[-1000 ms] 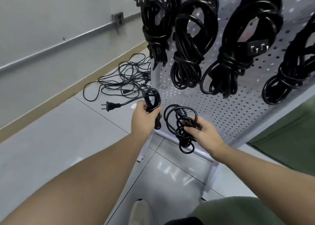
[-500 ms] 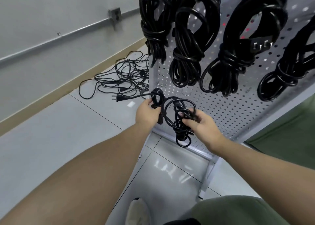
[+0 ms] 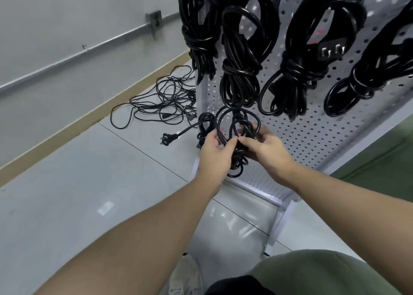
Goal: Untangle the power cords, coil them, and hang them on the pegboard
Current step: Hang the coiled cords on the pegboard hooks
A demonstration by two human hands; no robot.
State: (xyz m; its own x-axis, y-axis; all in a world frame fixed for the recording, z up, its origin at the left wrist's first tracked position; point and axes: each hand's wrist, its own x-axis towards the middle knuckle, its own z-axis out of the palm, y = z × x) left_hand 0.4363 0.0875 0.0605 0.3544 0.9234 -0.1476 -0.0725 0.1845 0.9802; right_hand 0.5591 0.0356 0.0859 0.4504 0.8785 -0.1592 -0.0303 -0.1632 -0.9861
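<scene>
From the head view, the left hand point(image 3: 214, 151) and right hand point(image 3: 267, 149) both curl their fingers around a coiled black power cord point(image 3: 237, 129), thumbs nearly touching, held just in front of the lower pegboard point(image 3: 312, 134); its plug point(image 3: 166, 137) dangles left, above the floor.

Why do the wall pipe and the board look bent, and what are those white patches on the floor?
Head view: the wide-angle lens bows the wall pipe and leans the pegboard; the white patches are glare on the glossy floor; the picture is slightly soft overall.
</scene>
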